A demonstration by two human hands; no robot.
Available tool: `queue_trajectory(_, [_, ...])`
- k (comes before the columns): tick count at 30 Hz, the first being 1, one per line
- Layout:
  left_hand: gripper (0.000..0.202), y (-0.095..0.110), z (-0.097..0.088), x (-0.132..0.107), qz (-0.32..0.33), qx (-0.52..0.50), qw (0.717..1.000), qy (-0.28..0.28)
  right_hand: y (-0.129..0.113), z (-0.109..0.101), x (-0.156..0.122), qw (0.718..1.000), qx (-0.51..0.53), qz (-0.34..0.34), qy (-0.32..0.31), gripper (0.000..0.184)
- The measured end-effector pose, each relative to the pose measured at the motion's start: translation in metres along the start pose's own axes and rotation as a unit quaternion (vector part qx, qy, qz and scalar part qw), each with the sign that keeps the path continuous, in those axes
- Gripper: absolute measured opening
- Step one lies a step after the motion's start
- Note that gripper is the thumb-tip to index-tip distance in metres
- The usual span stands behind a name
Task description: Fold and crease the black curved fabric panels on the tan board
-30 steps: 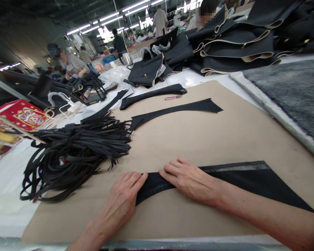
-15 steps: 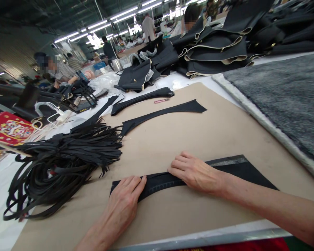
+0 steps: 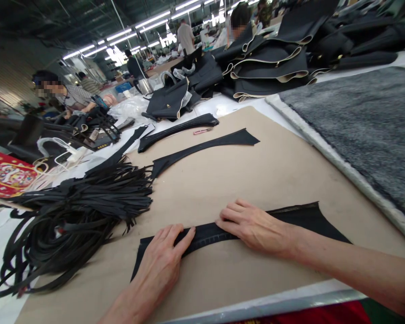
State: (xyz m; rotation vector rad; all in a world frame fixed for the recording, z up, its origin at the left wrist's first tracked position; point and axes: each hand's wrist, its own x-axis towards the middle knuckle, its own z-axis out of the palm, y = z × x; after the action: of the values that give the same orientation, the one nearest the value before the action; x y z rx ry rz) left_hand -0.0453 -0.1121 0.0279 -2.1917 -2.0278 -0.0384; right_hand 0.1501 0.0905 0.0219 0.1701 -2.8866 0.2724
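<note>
A long curved black piece of thin, leather-like material [image 3: 207, 236] lies across the near part of the brown board [image 3: 202, 189], with a row of pale marks along its middle. Over its left part rests my left hand [image 3: 165, 252], fingers laid on the material and thumb stretched apart to the right. My right hand [image 3: 253, 225] presses on the piece right of its middle, fingers bent together at the far edge, where the material looks folded over. Its flared right end [image 3: 310, 220] shows beyond my wrist. The fingertips of both hands are partly hidden.
Farther back lie another curved black piece [image 3: 205, 146], a stack of similar pieces [image 3: 178, 130] and pink thread snips [image 3: 202, 131]. Bundled black strips [image 3: 87, 211] are at left. Black bags [image 3: 270, 63] line the back; grey fleecy material [image 3: 357, 121] lies right. A co-worker [image 3: 70, 96] sits far left.
The view has shifted slightly. My left thumb has moved away from the fingers along the piece. The grey strip along the far right edge now shows narrower, and more of the left end shows.
</note>
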Motion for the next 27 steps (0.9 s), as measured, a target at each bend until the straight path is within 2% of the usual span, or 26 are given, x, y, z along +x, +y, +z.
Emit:
queue_trajectory(3, [0.047, 0.002, 0.002, 0.005, 0.04, -0.022, 0.999, 0.019, -0.001, -0.003, -0.001, 1.0, -0.003, 0.001, -0.011, 0.013])
queue_trajectory(8, [0.058, 0.009, -0.002, 0.012, 0.06, 0.006, 0.998, -0.035, 0.001, -0.003, -0.004, 1.0, -0.013, -0.017, -0.017, 0.017])
queue_trajectory(10, [0.057, 0.012, -0.004, 0.015, 0.061, 0.022, 0.997, -0.039, 0.003, -0.004, -0.006, 1.0, -0.012, -0.025, -0.008, 0.018])
queue_trajectory(16, [0.048, 0.021, 0.002, 0.024, 0.071, 0.001, 0.996, 0.047, 0.016, -0.01, -0.017, 1.0, 0.009, -0.021, 0.006, 0.014])
queue_trajectory(18, [0.044, 0.024, 0.004, 0.027, 0.074, -0.006, 0.996, 0.057, 0.02, -0.012, -0.023, 1.0, 0.008, -0.014, 0.008, 0.015])
queue_trajectory(20, [0.044, 0.028, 0.004, 0.029, 0.071, -0.003, 0.996, 0.05, 0.022, -0.014, -0.028, 1.0, 0.005, -0.009, 0.01, 0.015])
queue_trajectory(25, [0.059, 0.037, -0.001, 0.034, 0.054, 0.034, 0.998, -0.016, 0.021, -0.015, -0.036, 1.0, 0.01, -0.004, 0.005, 0.011])
queue_trajectory(27, [0.058, 0.039, -0.003, 0.036, 0.042, 0.046, 0.998, -0.034, 0.021, -0.015, -0.037, 1.0, 0.019, 0.002, -0.003, 0.01])
